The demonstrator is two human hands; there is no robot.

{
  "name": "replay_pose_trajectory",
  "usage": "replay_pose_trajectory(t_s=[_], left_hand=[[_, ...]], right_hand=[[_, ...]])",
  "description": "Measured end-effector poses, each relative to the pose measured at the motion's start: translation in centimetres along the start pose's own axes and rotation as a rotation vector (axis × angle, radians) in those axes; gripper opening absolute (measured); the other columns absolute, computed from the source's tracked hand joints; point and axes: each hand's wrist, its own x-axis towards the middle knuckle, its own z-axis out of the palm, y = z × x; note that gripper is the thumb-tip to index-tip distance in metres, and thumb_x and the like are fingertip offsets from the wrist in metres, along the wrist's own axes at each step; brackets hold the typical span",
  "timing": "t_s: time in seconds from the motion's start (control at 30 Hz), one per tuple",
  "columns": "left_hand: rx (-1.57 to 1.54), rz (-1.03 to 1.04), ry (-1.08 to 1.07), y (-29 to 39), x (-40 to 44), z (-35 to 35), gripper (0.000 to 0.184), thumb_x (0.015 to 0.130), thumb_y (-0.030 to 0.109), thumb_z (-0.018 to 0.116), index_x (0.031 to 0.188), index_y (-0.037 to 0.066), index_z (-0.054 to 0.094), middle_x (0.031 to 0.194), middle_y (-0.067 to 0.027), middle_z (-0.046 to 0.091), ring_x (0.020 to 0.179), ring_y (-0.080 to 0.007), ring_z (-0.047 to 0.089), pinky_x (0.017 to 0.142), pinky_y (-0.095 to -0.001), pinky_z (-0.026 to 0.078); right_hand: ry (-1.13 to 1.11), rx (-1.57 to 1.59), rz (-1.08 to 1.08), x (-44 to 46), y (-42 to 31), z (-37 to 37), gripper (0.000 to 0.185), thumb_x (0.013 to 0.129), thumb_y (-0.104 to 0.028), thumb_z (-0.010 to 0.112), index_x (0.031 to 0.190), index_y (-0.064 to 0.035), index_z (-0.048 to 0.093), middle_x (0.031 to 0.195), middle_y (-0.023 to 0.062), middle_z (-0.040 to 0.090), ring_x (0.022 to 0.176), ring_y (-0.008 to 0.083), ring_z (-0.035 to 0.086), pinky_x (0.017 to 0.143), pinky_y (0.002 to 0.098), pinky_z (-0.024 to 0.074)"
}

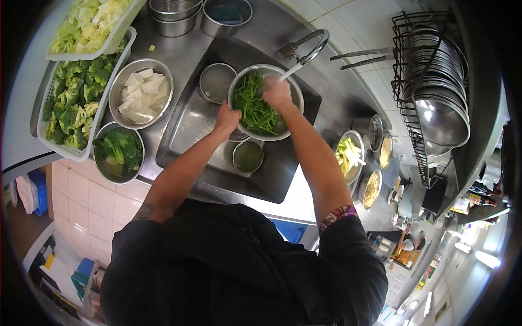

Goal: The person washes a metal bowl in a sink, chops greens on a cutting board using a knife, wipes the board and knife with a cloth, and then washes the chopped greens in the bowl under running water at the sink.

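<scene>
A steel bowl (297, 96) of cut green stems (253, 106) is held over the sink (187, 126) under the faucet (321, 44), whose water runs down beside my right hand. My left hand (228, 118) grips the bowl's left rim. Inside the bowl, at the upper right of the greens, my right hand (277, 93) is bent down, its fingertips blurred by water and motion. Near the bowl in the sink are a small steel container (217, 82) of cloudy water and another (248, 156) with greenish water.
Left of the sink stand bowls of white chunks (145, 95) and leafy greens (118, 149), with baskets of broccoli (73, 103) and chopped cabbage (89, 24). To the right are bowls of cut vegetables (348, 155) and a wire rack (405, 89) of steel bowls.
</scene>
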Motion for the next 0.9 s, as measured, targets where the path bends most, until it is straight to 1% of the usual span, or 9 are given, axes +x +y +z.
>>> replay_pose_trajectory(t_s=[0.17, 0.37, 0.43, 0.47, 0.57, 0.6, 0.7, 0.73, 0.9], left_hand=[[0.052, -0.078, 0.086, -2.1, 1.5, -1.3, 0.057, 0.077, 0.005, 0.060, 0.131, -0.005, 0.047, 0.121, -0.0238, 0.064, 0.109, -0.0360, 0.063, 0.095, -0.0398, 0.047], [0.008, 0.032, 0.184, -2.8, 2.6, -1.9, 0.056, 0.077, 0.006, 0.060, 0.130, -0.005, 0.045, 0.114, -0.0263, 0.066, 0.110, -0.0408, 0.063, 0.094, -0.0433, 0.047], [0.087, 0.017, 0.133, 0.0, 1.6, -1.5, 0.055, 0.077, 0.006, 0.060, 0.129, -0.005, 0.047, 0.113, -0.0288, 0.065, 0.112, -0.0416, 0.062, 0.096, -0.0427, 0.046], [0.087, 0.018, 0.132, 1.0, 1.0, -0.9, 0.055, 0.077, 0.006, 0.060, 0.129, -0.005, 0.047, 0.113, -0.0288, 0.065, 0.112, -0.0416, 0.062, 0.096, -0.0427, 0.046], [0.062, -0.007, 0.048, 1.8, 0.2, 0.1, 0.052, 0.076, 0.006, 0.059, 0.126, -0.004, 0.050, 0.114, -0.0287, 0.065, 0.112, -0.0417, 0.062, 0.095, -0.0428, 0.046], [0.079, 0.019, 0.060, 0.9, 0.5, 0.3, 0.051, 0.076, 0.006, 0.059, 0.126, -0.003, 0.051, 0.115, -0.0279, 0.066, 0.112, -0.0412, 0.063, 0.095, -0.0430, 0.047], [0.037, 0.047, 0.069, -0.5, 0.9, 0.1, 0.050, 0.077, 0.007, 0.059, 0.126, -0.002, 0.052, 0.116, -0.0274, 0.066, 0.111, -0.0413, 0.063, 0.095, -0.0436, 0.047], [-0.015, 0.040, 0.070, -0.9, 0.9, -0.2, 0.051, 0.077, 0.007, 0.059, 0.127, -0.001, 0.051, 0.117, -0.0276, 0.066, 0.111, -0.0419, 0.063, 0.095, -0.0441, 0.047], [0.174, 0.033, 0.154, 0.5, 1.2, 0.2, 0.048, 0.077, 0.008, 0.059, 0.124, -0.002, 0.050, 0.112, -0.0306, 0.066, 0.109, -0.0469, 0.062, 0.093, -0.0477, 0.047]], right_hand=[[0.107, -0.035, -0.125, 0.9, 1.3, -2.0, 0.026, 0.079, -0.003, 0.057, 0.092, -0.0117, 0.077, 0.100, 0.0174, 0.072, 0.098, 0.0385, 0.067, 0.090, 0.0425, 0.0537], [-0.196, 0.305, -0.182, -1.6, 1.4, -3.8, 0.051, 0.076, -0.011, 0.073, 0.126, -0.0181, 0.067, 0.125, 0.0188, 0.066, 0.111, 0.0358, 0.065, 0.099, 0.0408, 0.0516], [-0.337, 0.181, -0.408, -2.7, 1.3, -2.6, 0.087, 0.070, -0.012, 0.083, 0.148, -0.0237, 0.047, 0.144, 0.0153, 0.054, 0.127, 0.0362, 0.055, 0.107, 0.0428, 0.0458], [-0.274, -0.108, -0.371, -3.9, 0.0, -2.1, 0.105, 0.068, -0.015, 0.086, 0.155, -0.0284, 0.030, 0.157, 0.0140, 0.038, 0.138, 0.0433, 0.041, 0.113, 0.0450, 0.0399], [-0.189, -0.291, -0.231, -3.9, -1.7, -1.0, 0.108, 0.066, -0.020, 0.088, 0.155, -0.0335, 0.028, 0.161, 0.0151, 0.029, 0.139, 0.0481, 0.038, 0.112, 0.0503, 0.0422], [-0.099, -0.275, -0.249, -3.4, -0.8, -0.4, 0.086, 0.070, -0.018, 0.084, 0.145, -0.0283, 0.044, 0.151, 0.0197, 0.043, 0.131, 0.0439, 0.049, 0.107, 0.0480, 0.0467], [-0.198, -0.215, -0.122, -1.0, 1.0, -0.7, 0.066, 0.071, -0.019, 0.084, 0.131, -0.0193, 0.057, 0.147, 0.0226, 0.047, 0.128, 0.0436, 0.051, 0.107, 0.0450, 0.0460], [-0.061, -0.186, -0.148, -0.8, 1.7, -0.4, 0.049, 0.074, -0.019, 0.081, 0.120, -0.0159, 0.064, 0.138, 0.0229, 0.054, 0.122, 0.0417, 0.056, 0.104, 0.0421, 0.0481], [-0.093, 0.047, -0.264, -1.9, 0.6, 0.9, 0.074, 0.073, -0.025, 0.082, 0.141, -0.0234, 0.052, 0.154, 0.0257, 0.036, 0.134, 0.0472, 0.045, 0.112, 0.0472, 0.0407]])
